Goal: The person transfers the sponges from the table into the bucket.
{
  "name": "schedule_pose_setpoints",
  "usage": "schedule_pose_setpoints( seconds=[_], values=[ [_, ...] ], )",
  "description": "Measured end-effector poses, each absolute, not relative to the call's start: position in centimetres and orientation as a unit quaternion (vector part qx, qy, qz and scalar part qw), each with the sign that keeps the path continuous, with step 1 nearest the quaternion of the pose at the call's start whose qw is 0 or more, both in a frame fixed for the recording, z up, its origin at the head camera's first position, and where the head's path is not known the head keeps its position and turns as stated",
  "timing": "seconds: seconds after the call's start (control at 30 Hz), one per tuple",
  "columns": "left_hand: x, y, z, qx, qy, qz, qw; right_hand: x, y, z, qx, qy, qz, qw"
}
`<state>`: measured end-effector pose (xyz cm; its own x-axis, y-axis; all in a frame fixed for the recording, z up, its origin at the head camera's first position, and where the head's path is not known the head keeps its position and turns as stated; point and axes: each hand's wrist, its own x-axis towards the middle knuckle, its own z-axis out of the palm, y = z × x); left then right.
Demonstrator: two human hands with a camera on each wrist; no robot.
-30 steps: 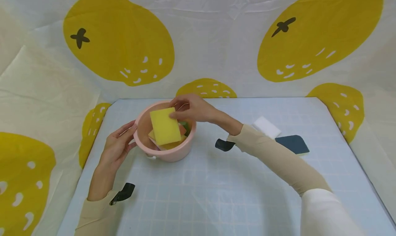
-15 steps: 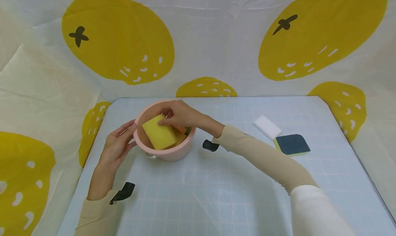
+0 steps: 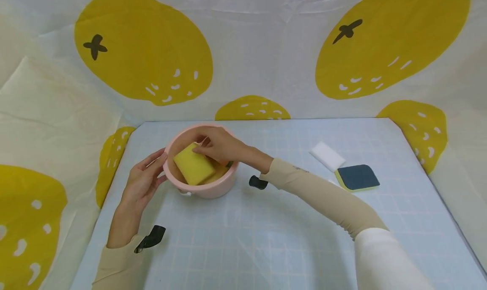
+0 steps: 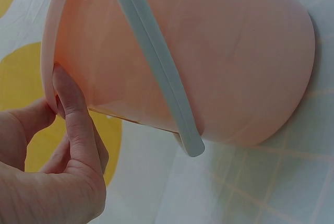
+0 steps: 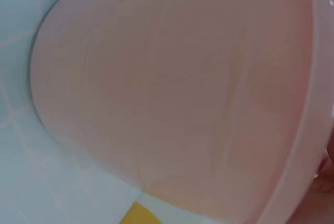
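A pink bucket [image 3: 213, 191] stands upright at the back left of the table. My left hand [image 3: 142, 178] pinches its rim from the left; in the left wrist view the thumb and fingers close on the rim, beside a pale grey handle [image 4: 156, 57] hanging down the wall. Inside the bucket, my right hand [image 3: 220, 144] pinches a yellow sponge [image 3: 194, 165] by its upper edge, the sponge lying tilted. Under it show other sponges, one orange-yellow [image 3: 217, 173], mostly hidden. In the right wrist view the bucket wall [image 5: 172, 93] hides most of the right hand.
On the right of the table [image 3: 243, 247] lie a white sponge [image 3: 328, 156] and a dark-topped yellow sponge [image 3: 358, 177], close together. A white cloth printed with yellow fruit [image 3: 152, 45] rises behind and along both sides of the table.
My right hand has lowered the yellow sponge deeper into the bucket, moving left and tilting it. Nearly all of this came in the first half second. The left hand stays on the rim.
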<state>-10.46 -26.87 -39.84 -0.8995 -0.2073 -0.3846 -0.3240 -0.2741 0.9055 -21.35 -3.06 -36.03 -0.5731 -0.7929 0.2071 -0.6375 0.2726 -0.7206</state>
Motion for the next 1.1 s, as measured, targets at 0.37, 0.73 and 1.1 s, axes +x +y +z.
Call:
schedule_pose_setpoints(
  seconds=[0.37, 0.73, 1.1],
  values=[
    [-10.4, -26.9, -39.9, -0.225, 0.607, 0.761, 0.033, -21.6, 0.0, -35.3, -0.43, 0.786, -0.429, 0.117],
    [-10.3, -27.0, -40.0, -0.221, 0.608, 0.762, 0.029, -21.6, 4.0, -34.5, -0.415, 0.788, -0.442, 0.109],
    [-10.4, -26.9, -40.0, -0.213, 0.605, 0.767, 0.03, -20.8, 9.1, -34.9, -0.373, 0.81, -0.445, 0.08]
  ],
)
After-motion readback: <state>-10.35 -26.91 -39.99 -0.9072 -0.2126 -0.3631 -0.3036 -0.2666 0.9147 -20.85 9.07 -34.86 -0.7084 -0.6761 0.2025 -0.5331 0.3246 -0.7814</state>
